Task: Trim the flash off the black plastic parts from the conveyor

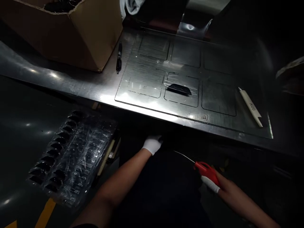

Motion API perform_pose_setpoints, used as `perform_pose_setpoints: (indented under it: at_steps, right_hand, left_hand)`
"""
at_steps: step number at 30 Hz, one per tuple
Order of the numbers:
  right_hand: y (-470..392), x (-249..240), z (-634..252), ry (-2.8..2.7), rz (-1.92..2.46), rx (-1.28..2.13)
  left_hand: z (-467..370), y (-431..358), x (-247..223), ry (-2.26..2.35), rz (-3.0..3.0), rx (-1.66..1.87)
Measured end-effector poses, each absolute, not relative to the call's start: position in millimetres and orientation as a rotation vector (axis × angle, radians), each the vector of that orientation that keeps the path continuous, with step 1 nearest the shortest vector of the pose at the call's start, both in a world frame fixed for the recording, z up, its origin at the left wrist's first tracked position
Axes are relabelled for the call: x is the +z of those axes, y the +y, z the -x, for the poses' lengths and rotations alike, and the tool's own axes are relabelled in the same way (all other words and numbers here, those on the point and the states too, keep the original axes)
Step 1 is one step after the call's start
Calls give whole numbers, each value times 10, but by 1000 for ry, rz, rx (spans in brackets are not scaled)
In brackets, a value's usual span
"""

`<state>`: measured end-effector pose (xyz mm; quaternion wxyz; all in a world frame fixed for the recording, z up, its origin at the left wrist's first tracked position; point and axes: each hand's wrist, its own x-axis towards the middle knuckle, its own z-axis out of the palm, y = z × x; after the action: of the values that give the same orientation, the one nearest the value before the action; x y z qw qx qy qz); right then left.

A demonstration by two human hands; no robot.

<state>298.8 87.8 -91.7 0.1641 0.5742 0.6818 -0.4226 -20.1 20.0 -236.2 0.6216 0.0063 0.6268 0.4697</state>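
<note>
Gripping the red air gun (209,173) in our right hand (210,184) below the table (78,87), we should steady its nozzle (185,156) short of our left hand (152,145), whose hold we cannot tell, while a black piece (178,89) lies on the clear sheet (140,74).

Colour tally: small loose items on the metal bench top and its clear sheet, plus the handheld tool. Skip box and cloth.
Black: 2 (slim pen, flat elongated piece)
White: 1 (narrow marked plastic-looking tool)
Red: 1 (thin-nozzled tool, right hand)
Total: 4
</note>
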Motion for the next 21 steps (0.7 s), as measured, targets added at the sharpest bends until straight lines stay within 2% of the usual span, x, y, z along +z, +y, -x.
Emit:
perform_pose_setpoints:
  at_steps: [4, 9, 15, 18, 21]
  right_hand:
    - [893, -787, -2896, 1973, -1630, -1250]
    - [593, -602, -2890, 2016, -1550, -1608]
    - [561, -566, -3446, 2045, -1914, -1716]
    - [703, -468, -3679, 2178, -2276, -1576]
    - [998, -517, -3707, 2297, -2742, -1196]
  left_hand:
    - [316, 177, -2240, 1542, -57, 1045]
    - [439, 197, -2030, 1528, -30, 1067]
    - [417, 255, -2105, 1468, 21, 1050]
    - [389, 155, -2070, 1438, 2, 1065]
    - [356, 53, -1921, 1394, -57, 1060]
